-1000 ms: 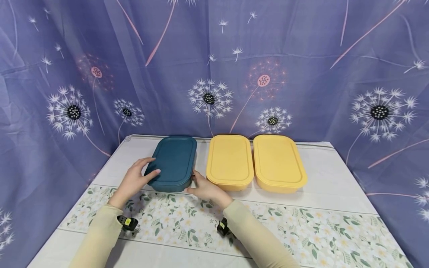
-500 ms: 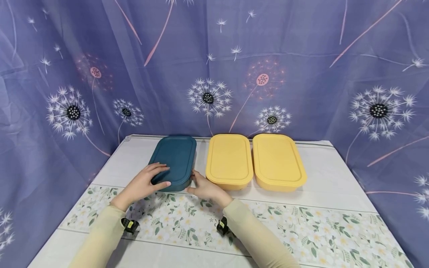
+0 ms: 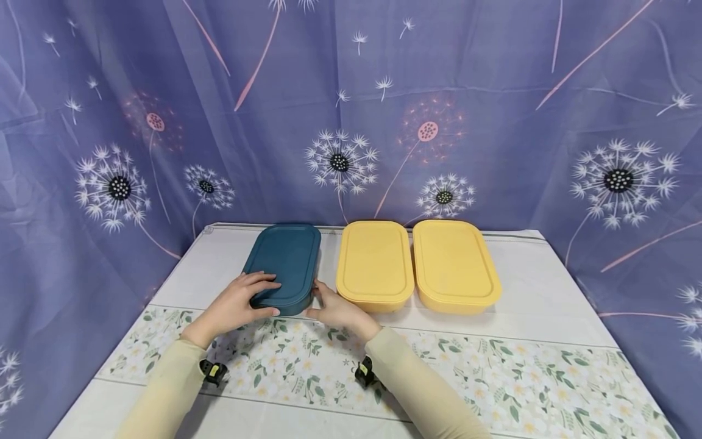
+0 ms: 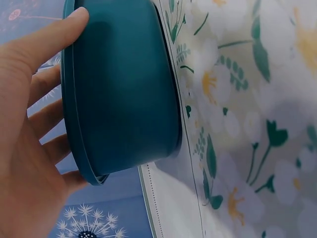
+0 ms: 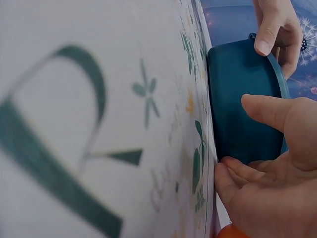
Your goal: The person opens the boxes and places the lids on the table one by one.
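A dark teal food container with its lid on stands at the left of the table. My left hand grips the lid at the front-left corner, fingers on top. In the left wrist view its thumb curls over the lid's edge towards the front wall. My right hand holds the container's front-right corner. Its thumb lies against the front wall and its fingers are low along the right side, their tips partly hidden.
Two yellow lidded containers, a middle one and a right one, stand close together right of the teal one. A white tablecloth with a floral band covers the table. A purple dandelion curtain hangs behind and at both sides.
My left hand has slid rightwards and nearer along the lid, its thumb shifting from the lid's top to its front edge. The right hand and the containers have stayed put.
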